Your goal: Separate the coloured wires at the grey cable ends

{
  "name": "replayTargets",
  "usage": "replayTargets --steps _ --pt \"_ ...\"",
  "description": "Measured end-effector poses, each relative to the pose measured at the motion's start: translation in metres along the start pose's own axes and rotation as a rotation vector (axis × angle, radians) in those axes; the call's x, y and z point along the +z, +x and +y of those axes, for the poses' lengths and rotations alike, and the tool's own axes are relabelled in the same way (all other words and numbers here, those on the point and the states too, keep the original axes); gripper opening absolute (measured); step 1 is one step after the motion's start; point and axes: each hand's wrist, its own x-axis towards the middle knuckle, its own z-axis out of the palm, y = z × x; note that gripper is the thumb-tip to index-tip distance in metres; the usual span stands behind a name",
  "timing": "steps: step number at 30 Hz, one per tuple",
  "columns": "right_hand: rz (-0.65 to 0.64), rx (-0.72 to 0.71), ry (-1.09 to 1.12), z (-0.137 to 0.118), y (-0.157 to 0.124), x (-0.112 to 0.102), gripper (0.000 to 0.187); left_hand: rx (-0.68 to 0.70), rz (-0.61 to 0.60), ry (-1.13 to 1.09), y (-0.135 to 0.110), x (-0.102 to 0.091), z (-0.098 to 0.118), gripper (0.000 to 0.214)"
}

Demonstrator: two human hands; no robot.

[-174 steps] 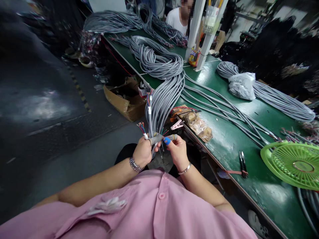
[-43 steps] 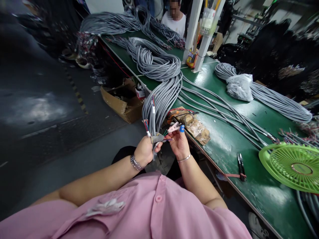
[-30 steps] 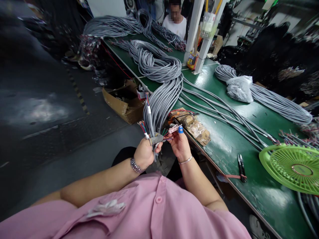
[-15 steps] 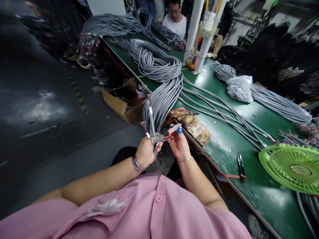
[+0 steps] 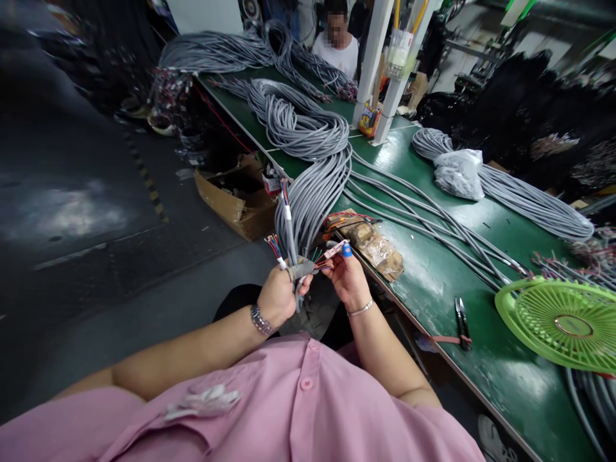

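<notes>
Head view: left hand fisted shut round grey cable ends, just off the near edge of the green surface. One end lies crosswise, stripped tip pointing right; the others stick up (strands fanned). Right hand pinches the coloured wires at that tip. Cable bundle runs up onto the surface.
</notes>
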Motion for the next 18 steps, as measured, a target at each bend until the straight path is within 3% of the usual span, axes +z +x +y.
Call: replayTargets --steps 5,11,18 --pt "0.062 -0.021 -0.014 -0.0018 -0.0007 0.0023 0.036 0.012 0.014 0.027 0.0042 0.0044 -0.0023 0.015" --pt "-0.027 -0.017 0.087 -0.0038 -0.0027 0.0008 0.031 0.002 0.025 0.017 0.0096 0.0018 -0.0075 0.016" --pt "-0.003 -0.024 0.134 0.0039 0.0014 0.0004 0.024 -0.003 0.051 0.042 0.0092 0.0031 -0.0091 0.016"
